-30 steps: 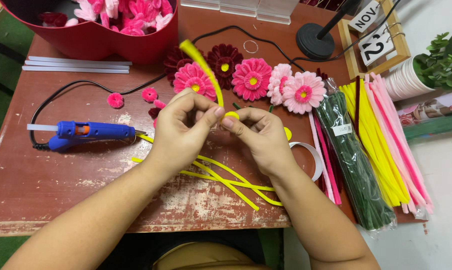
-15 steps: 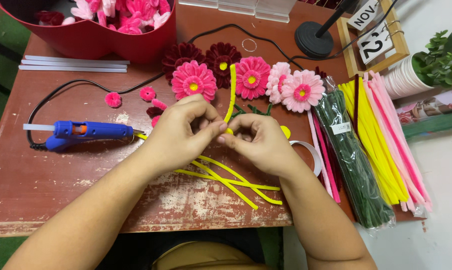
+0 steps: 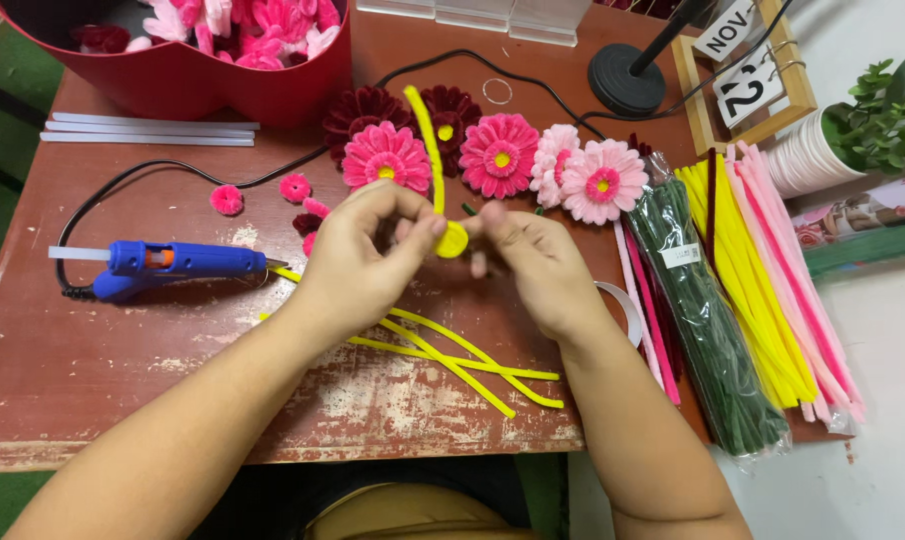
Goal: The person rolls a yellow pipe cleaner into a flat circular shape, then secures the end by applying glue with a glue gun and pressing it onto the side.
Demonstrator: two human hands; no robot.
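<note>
Worn red-brown table (image 3: 123, 380), spread with craft supplies: red tub (image 3: 203, 85) of pink blooms far left, bundles of green, yellow and pink stems (image 3: 743, 290) at the right, a row of finished pink and maroon flowers (image 3: 498, 155) far centre, blue glue gun (image 3: 173, 265) lying left, loose yellow stems (image 3: 453, 355) near centre. Above the table's middle, left hand (image 3: 358, 265) and right hand (image 3: 528, 265) both pinching one yellow pipe cleaner (image 3: 428, 135), its free tail pointing to the far side, its wound end a small flat coil (image 3: 453, 240) between the fingertips. Best done with the coil kept flat and tight, turned with one hand while fed with the other, each wrap snug against the last, the tail clear of the flowers.
</note>
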